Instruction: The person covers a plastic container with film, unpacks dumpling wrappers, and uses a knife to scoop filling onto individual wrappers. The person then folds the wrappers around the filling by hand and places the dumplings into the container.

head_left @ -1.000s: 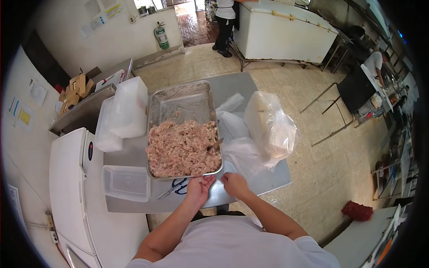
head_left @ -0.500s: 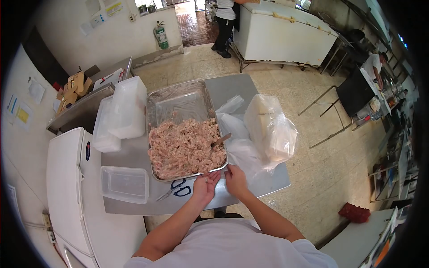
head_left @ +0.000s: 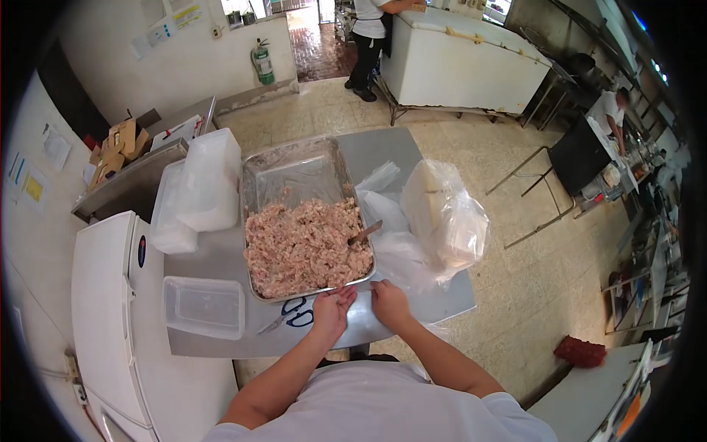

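A metal tray (head_left: 296,145) holds pinkish ground meat (head_left: 305,243) across its near half, with a utensil handle (head_left: 365,232) sticking out at the right. My left hand (head_left: 333,311) is palm up just below the tray's near edge, fingers stretched to the right. Beside the tray's near right corner is my right hand (head_left: 390,303), its fingers curled together; what they hold, if anything, is too small to name. Blue-handled scissors (head_left: 292,317) lie left of my left hand. Clear plastic bags (head_left: 401,247) rest right of the tray, by a wrapped pale stack (head_left: 445,221).
An empty plastic container (head_left: 204,307) sits at the metal table's (head_left: 379,147) near left. Behind it are stacked lidded tubs (head_left: 208,180). A white appliance (head_left: 107,295) stands at left. One person (head_left: 368,37) is by a chest freezer (head_left: 464,66); another (head_left: 610,114) works at far right.
The tray's near side has shifted slightly right, and the utensil handle with it. My right hand rose to the tray's corner and has since drawn back a little.
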### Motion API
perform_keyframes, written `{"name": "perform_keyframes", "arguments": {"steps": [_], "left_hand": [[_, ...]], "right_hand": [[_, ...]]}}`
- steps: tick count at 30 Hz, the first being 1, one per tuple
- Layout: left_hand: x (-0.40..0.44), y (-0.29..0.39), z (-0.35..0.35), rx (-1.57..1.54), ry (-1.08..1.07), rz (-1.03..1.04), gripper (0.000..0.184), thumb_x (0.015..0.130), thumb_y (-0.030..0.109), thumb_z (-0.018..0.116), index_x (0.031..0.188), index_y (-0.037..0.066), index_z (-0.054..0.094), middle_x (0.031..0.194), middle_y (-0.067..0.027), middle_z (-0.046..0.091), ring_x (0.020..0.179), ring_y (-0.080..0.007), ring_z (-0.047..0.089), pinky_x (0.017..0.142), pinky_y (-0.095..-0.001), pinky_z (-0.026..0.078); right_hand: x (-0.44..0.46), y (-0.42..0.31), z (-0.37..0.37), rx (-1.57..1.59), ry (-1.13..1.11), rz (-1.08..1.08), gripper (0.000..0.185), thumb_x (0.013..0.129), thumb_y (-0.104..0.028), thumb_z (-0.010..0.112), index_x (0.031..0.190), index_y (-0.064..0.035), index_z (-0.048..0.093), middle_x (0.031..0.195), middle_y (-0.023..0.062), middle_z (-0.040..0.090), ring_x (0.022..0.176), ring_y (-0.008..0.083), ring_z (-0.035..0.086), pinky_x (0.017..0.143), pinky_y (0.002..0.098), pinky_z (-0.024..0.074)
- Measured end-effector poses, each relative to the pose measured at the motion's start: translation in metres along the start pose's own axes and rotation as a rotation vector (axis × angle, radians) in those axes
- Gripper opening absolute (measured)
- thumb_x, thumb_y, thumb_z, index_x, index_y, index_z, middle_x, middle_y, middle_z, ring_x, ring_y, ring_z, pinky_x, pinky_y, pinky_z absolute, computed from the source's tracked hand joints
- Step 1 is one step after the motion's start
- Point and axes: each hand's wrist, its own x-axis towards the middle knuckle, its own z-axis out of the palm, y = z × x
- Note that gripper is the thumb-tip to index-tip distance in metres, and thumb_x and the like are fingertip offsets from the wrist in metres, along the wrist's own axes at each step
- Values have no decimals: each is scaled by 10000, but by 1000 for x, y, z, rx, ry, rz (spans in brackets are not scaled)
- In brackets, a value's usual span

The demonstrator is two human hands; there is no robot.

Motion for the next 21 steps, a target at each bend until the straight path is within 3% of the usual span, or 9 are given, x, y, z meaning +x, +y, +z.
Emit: {"name": "perform_keyframes", "arguments": {"steps": [7,13,16,19,21], "left_hand": [[-5,7,7,-16,-27,-31,368,702,-131,465,1048,-73,574,1155,-218,635,1158,-366,638,1064,-477,541],[-5,9,7,-17,-24,-47,380,665,-123,462,1026,-66,565,1162,-227,628,1171,-368,627,1085,-478,530],[-5,9,6,-18,-27,-51,369,666,-120,464,1017,-64,561,1169,-230,624,1175,-370,625,1094,-484,524],[-5,9,9,-26,-19,-57,372,668,-116,470,1024,-64,563,1168,-231,626,1172,-372,629,1097,-487,524],[-7,11,9,-26,-8,-69,382,668,-113,473,1035,-65,568,1162,-229,630,1170,-371,631,1096,-486,525]], "right_hand": [[27,-9,34,-55,67,52,176,873,-223,722,862,-47,708,907,173,710,778,414,697,689,509,561],[42,-10,44,-92,158,244,222,823,-268,766,878,-56,729,850,179,725,749,401,717,668,511,578],[52,-13,33,-87,95,368,211,809,-238,764,935,-69,767,856,206,737,739,396,720,666,485,582],[59,5,32,387,-107,466,213,868,-127,705,1032,-7,770,955,182,774,771,254,754,675,413,595],[59,2,37,878,-84,629,216,911,-102,653,1061,7,764,980,155,775,793,226,743,695,393,599]]}}
